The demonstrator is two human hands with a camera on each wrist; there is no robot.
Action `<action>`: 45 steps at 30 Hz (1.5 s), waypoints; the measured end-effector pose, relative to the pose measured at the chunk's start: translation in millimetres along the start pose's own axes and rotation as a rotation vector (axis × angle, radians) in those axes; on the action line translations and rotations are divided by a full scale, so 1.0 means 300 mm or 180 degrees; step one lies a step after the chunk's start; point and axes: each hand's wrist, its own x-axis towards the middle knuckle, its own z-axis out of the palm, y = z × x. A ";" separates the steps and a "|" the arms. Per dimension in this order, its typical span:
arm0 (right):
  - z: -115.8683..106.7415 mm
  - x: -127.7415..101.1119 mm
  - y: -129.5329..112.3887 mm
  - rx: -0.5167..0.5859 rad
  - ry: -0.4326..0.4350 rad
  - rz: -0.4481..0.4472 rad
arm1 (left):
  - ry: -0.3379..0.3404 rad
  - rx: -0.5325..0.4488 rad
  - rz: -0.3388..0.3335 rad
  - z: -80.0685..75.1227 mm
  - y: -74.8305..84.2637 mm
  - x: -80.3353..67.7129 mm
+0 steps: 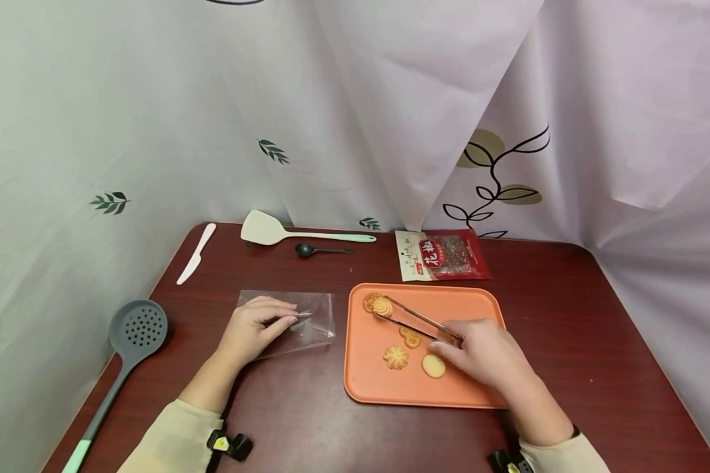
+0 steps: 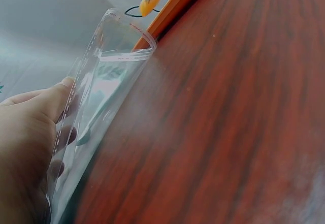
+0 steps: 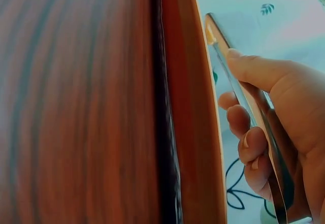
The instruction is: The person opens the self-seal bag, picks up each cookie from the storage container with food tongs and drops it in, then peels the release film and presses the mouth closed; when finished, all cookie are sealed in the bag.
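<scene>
My left hand (image 1: 253,328) pinches the edge of a clear plastic bag (image 1: 318,330); in the left wrist view the bag's mouth (image 2: 129,56) gapes toward the tray. My right hand (image 1: 488,351) grips metal tongs (image 1: 423,319) over the orange tray (image 1: 449,389). Between the tong tips is a swirled cookie (image 1: 382,306), seen above the tray rim in the left wrist view. Another cookie (image 1: 368,301) shows partly behind it. Below the tongs lie a pretzel-shaped cookie (image 1: 411,336), a flower-shaped cookie (image 1: 396,357) and a smooth round cookie (image 1: 434,366).
A grey skimmer (image 1: 139,332) lies along the table's left edge. Toward the back are a white plastic knife (image 1: 196,255), a white spatula (image 1: 263,228), a small black spoon (image 1: 305,250) and a red-and-white spice packet (image 1: 444,256). A patterned curtain (image 1: 355,131) hangs behind.
</scene>
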 end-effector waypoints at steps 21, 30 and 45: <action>0.058 0.063 -0.192 -0.0132 -0.0104 -0.0532 | 0.0006 -0.0087 0.0048 -0.004 0.002 0.007; 0.093 0.093 -0.281 -0.0446 -0.0141 -0.0522 | 0.0045 -0.0089 0.0132 0.003 0.004 0.010; 0.133 0.151 -0.415 -0.0605 -0.0426 -0.0601 | 0.0041 -0.0212 0.0124 0.005 0.009 0.012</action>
